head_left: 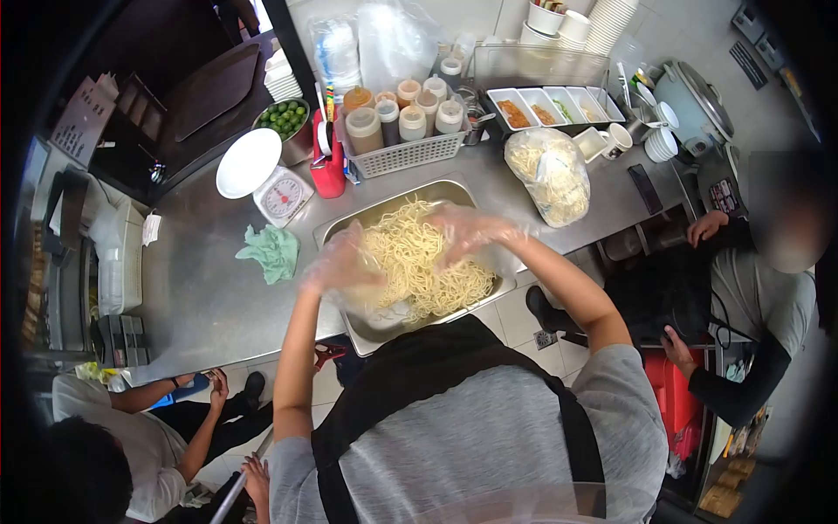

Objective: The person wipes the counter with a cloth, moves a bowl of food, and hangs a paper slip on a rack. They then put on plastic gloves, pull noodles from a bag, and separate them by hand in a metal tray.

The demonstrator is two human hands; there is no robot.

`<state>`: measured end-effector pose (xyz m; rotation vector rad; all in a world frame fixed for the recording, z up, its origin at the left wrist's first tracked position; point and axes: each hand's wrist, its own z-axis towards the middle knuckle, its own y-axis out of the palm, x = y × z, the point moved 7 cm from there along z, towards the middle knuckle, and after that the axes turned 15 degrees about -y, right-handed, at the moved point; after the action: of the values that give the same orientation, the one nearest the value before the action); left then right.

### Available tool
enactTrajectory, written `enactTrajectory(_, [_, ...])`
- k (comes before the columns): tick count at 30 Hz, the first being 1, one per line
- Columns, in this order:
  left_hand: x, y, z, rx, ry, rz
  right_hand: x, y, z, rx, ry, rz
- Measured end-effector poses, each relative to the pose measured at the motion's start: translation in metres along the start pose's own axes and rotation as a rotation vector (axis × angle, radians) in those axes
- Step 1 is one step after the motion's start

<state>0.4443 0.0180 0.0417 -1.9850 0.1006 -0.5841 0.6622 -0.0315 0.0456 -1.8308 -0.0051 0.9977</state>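
Observation:
A heap of pale yellow noodles (pixel 421 262) lies in a deep rectangular steel pan (pixel 371 336) in front of me. My left hand (pixel 343 265), in a loose clear plastic glove, is against the left side of the heap. On the right side, my right hand (pixel 467 234), gloved the same way, reaches down to the noodles from above. Motion smears the fingers of both hands, and the glove film veils them, so their grip does not show. Near the pan's far right lies a clear bag of noodles (pixel 548 179).
A kitchen scale (pixel 284 196), a white bowl (pixel 249 163) and a green cloth (pixel 269 253) lie left of the pan. Behind it stands a basket (pixel 410 157) of squeeze bottles. People are close by at left (pixel 131 437) and right (pixel 751 297).

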Motion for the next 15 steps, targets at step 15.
enactTrajectory(15, [-0.002,0.008,0.007,0.098,-0.080,-0.372,0.009,0.024,-0.029,0.639,0.086,1.003])
